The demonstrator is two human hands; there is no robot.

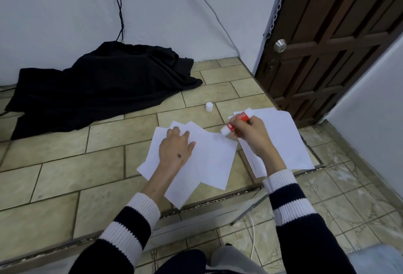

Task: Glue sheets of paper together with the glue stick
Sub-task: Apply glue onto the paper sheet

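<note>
The red-and-white glue stick [236, 122] is gripped in the right hand [250, 131], fingers curled round its barrel, its white end angled down onto the fanned stack of white paper sheets [209, 160] lying on the tiled floor [65, 178]. The left hand [174, 146] rests flat on that stack, fingers straight and slightly spread. A second pile of sheets [283, 134] lies just right of it, a small white cap [209, 107] stands on the tiles beyond, and a black cloth [98, 86] is heaped by the wall.

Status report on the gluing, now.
Left hand flat on fanned paper sheets. Right hand grips glue stick, tip down at the sheets' edge. Cap off, on the tiles. Nothing in the way.
</note>
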